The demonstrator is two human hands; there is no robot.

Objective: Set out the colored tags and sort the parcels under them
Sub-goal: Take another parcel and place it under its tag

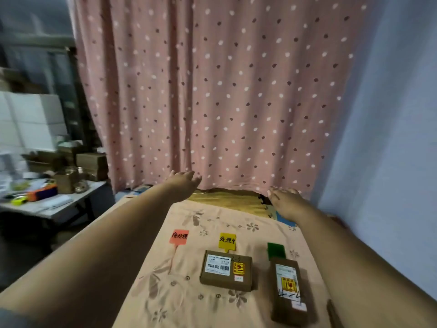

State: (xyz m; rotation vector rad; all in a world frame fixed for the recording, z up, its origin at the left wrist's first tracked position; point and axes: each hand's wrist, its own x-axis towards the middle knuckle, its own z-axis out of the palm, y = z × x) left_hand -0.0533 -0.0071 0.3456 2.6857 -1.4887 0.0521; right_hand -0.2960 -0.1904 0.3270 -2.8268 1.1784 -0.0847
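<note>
A big pink curtain [224, 91] with white and dark dots hangs behind everything. To its right is a plain pale wall [390, 138].

In front lies a flat surface covered with a peach cloth [165, 292] that has flowers on it. At its far end, a bit of brown mat [224, 200] shows past the cloth.

On the left stands a grey table [59, 204] full of small boxes and bits that are too blurry to name.

Two bare arms reach out over the cloth toward the curtain. The left hand [183, 183] is up in the air with its fingers spread and nothing in it. The right hand [285, 201] is flat above the far edge of the cloth, fingers apart, and it holds nothing too.

Two brown parcels lie on the cloth. The wide parcel [225, 271] sits just below the yellow tag [227, 241] and covers the tag's stem. It has a white label and a yellow sticker. The long parcel [289, 292] sits below the green tag [275, 249] and touches its lower edge. It also has a label and a yellow sticker.

The red tag [179, 236] lies to the left of the yellow one, with its thin tail pointing down. There is only bare cloth under it. The red and yellow tags have dark writing on them.
</note>
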